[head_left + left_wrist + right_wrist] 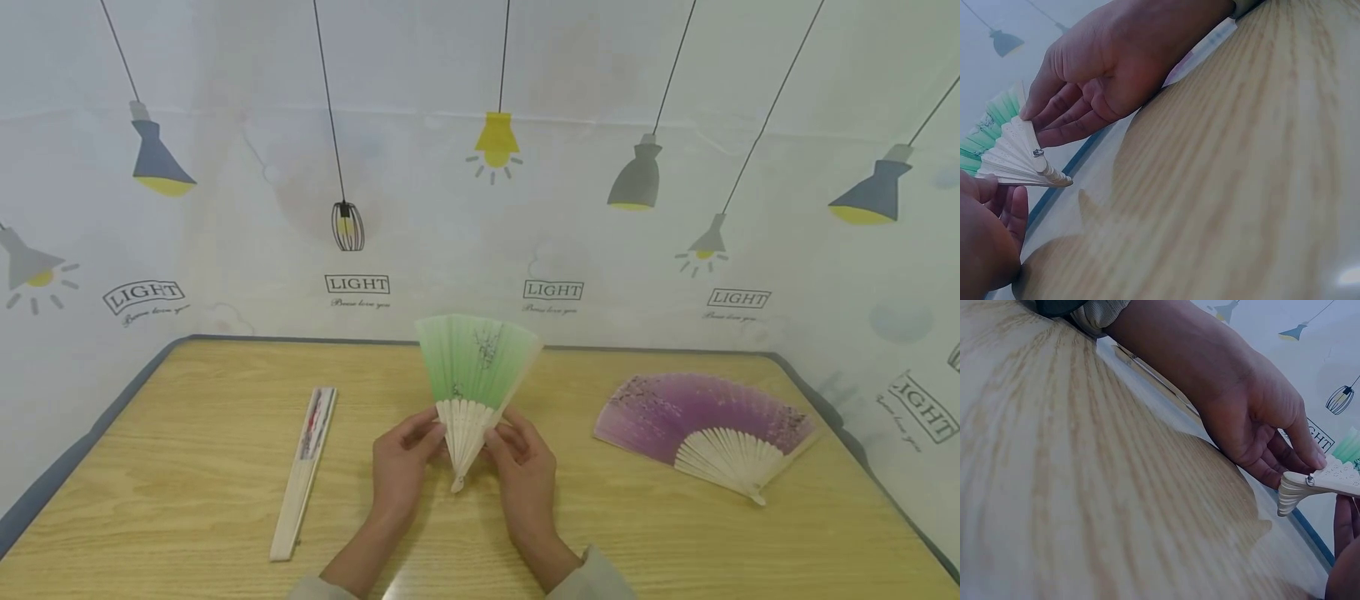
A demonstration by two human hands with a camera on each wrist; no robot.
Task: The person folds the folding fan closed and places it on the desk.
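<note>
In the head view, a green folding fan [480, 358] with pale ribs is held partly spread, upright over the middle of the table. My left hand [402, 467] pinches its left outer rib between thumb and fingers. On the opposite edge, my right hand [527, 475] pinches the right outer rib the same way. The ribs meet at a small metal pivot [1037, 152], seen in the left wrist view below the fingertips. Dark branch prints mark the green cloth. Stacked rib ends [1291, 494] show in the right wrist view.
To the left on the wooden table [187, 467] lies a folded fan [303, 475] with pale sticks. A purple fan [675, 417] lies spread at the right. Behind the table hangs a white cloth [420, 167] printed with lamps.
</note>
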